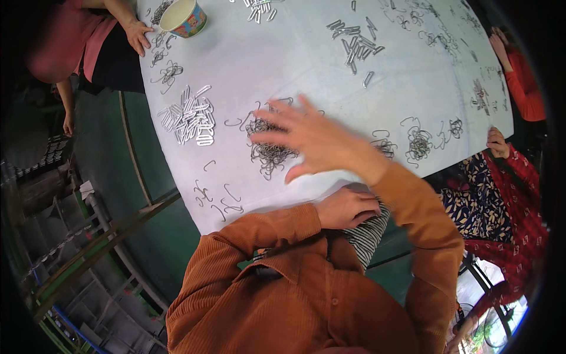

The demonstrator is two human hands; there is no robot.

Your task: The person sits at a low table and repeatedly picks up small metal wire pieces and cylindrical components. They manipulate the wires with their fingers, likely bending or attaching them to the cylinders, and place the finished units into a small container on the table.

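Observation:
My right hand, a little blurred, is open with fingers spread over a heap of thin dark wire hooks. It covers part of the heap, and I see nothing in its grasp. Close to my body at the table's near edge, my left hand is closed, its fingers curled down; whatever may be inside is hidden. To the left of the hook heap lies a pile of shiny flat metal clips. A few loose hooks are scattered near the left front edge.
The white table also bears smaller hook piles on the right, more metal clips farther back, and a colourful paper tub at the far left. Other people's hands rest at the edges: one left, one right.

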